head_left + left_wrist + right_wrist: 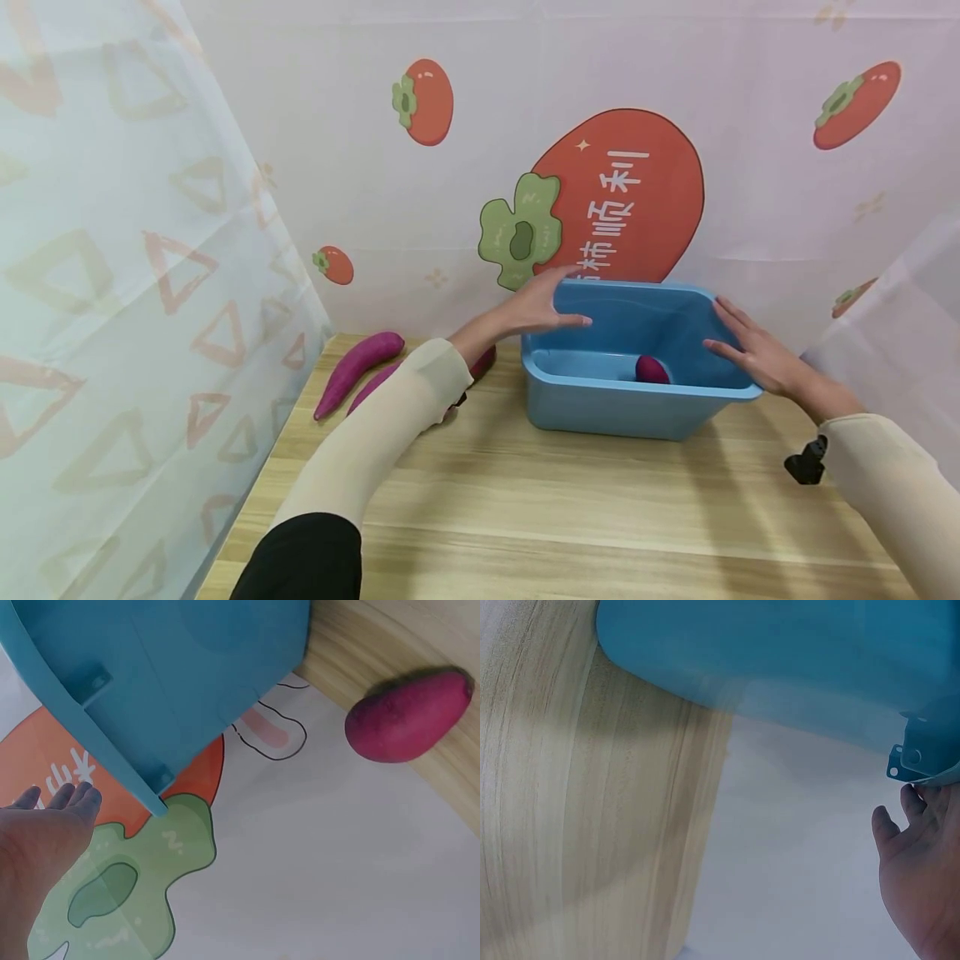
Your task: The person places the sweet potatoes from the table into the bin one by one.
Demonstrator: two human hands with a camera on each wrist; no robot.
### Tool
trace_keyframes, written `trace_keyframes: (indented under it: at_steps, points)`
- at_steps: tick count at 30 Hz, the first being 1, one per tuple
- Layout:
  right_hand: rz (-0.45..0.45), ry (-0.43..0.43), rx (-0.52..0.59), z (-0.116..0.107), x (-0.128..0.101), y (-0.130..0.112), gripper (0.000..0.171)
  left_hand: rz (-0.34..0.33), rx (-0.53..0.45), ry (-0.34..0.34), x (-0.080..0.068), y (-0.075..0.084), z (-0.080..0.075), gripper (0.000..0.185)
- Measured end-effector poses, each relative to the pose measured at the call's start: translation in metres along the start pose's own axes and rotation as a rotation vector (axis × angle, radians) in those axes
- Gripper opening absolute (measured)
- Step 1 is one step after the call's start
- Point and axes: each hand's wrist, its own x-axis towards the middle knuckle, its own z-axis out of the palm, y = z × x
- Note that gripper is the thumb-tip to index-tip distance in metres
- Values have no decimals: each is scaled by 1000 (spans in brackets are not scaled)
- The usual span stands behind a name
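A blue plastic bin [615, 412] stands on the wooden table [570, 508], close to the back wall. One purple sweet potato [652, 370] lies inside it. My left hand [536, 307] rests with straight fingers on the bin's far left corner. My right hand [750, 348] lies flat along the right rim. In the left wrist view the left hand [37, 840] is beside the bin's lip [150, 791]. In the right wrist view the fingertips of the right hand [922, 862] touch the bin's rim [911, 757].
Two long purple sweet potatoes [356, 369] lie on the table left of the bin. A third one [483, 362] is partly hidden behind my left forearm and shows as a sweet potato [409, 716] in the left wrist view. Curtains close off the left and back.
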Motion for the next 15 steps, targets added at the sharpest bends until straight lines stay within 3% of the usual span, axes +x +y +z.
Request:
trace_keyframes:
  at_steps: [15]
  points:
    - [-11, 15, 1, 0, -1, -1, 80, 18, -15, 4, -10, -9, -12, 99]
